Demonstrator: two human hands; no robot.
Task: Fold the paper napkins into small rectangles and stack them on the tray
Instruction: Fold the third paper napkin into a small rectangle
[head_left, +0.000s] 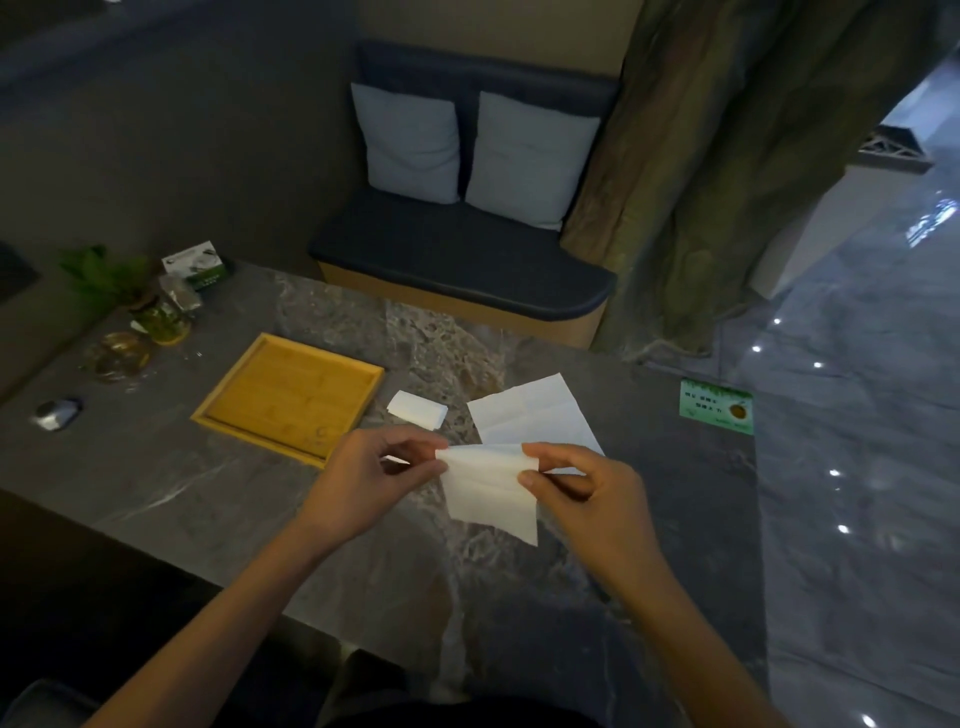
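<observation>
Both hands hold one white paper napkin (493, 486) in the air just above the counter (218, 483): the left hand (374, 475) has its grip pressed together on the napkin's upper left corner, thumb against fingertips, and the right hand (582, 493) pinches the upper right edge the same way, so the sheet hangs down between them with soft fold lines across it and its lower corner pointing toward the person. Just behind the held napkin, an unfolded napkin (535, 415) lies flat on the grey marbled counter, its creases showing. To its left, apart from it, rests a small folded napkin (418, 409), already a compact rectangle, lying on the stone just beside the right edge of the wooden tray (228, 400). The tray sits left of the hands and holds no napkins. Farther left stand a glass vase with green leaves (156, 312), a glass dish (122, 356) and a small metallic object (58, 413). A green card (716, 406) lies at the counter's right edge. Beyond the counter is a dark bench seat (457, 260) with two pale cushions (530, 161).
</observation>
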